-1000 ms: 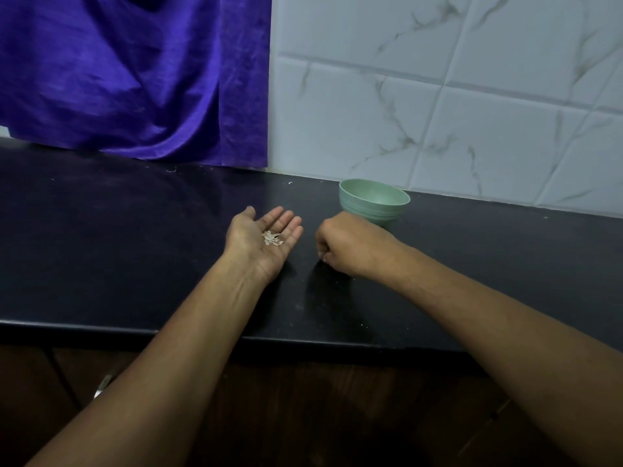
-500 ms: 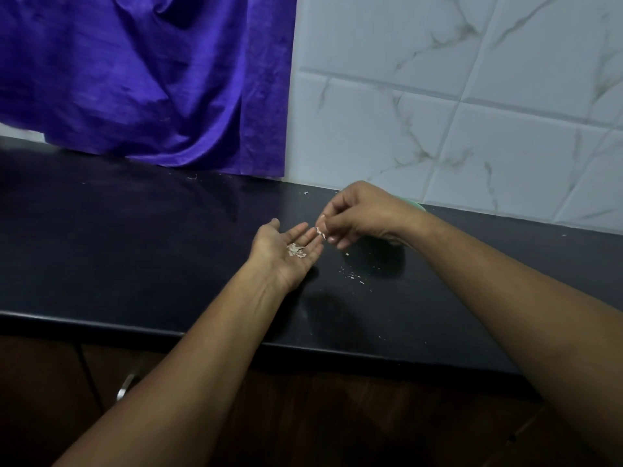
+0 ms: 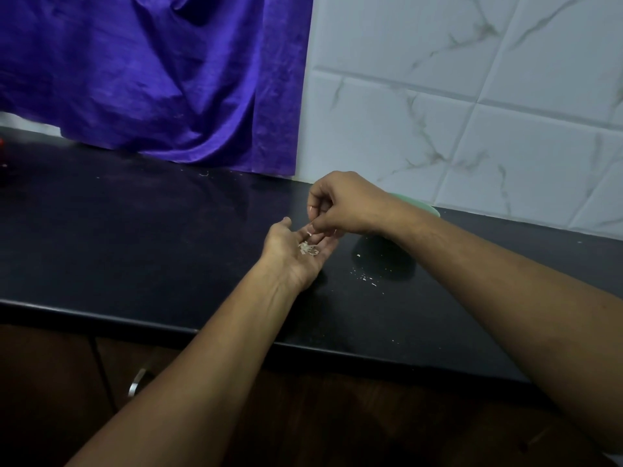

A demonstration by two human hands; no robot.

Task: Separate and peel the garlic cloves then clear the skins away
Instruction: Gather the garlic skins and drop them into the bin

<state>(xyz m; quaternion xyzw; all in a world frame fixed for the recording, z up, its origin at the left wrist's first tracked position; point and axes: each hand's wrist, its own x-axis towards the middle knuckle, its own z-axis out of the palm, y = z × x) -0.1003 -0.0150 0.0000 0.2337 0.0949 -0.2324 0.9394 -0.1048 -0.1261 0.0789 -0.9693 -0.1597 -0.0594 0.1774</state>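
Head view shows the clearing-up step – the skins are being gathered, and no cloves are in sight. The left hand (image 3: 296, 256) lies palm up with fingers spread and relaxed, low over the bench (image 3: 168, 247), and a small heap of skins (image 3: 308, 248) sits in its palm. The right hand (image 3: 347, 203) hovers just above the left fingertips, fingers curled, thumb and forefinger pinching what looks like a pale flake (image 3: 309, 233) right over the heap. More scraps (image 3: 365, 278) are strewn on the bench just right of the left hand, under the right wrist. A green bowl (image 3: 434, 210) stands behind the right wrist, mostly hidden; what it holds cannot be told.

Judging from this, the flake wants dropping into the palm – then the right hand must go back down for the scraps. They are tiny and light, so a fingertip pinch or a sweep toward the cupped palm is called for, with the left hand kept level.
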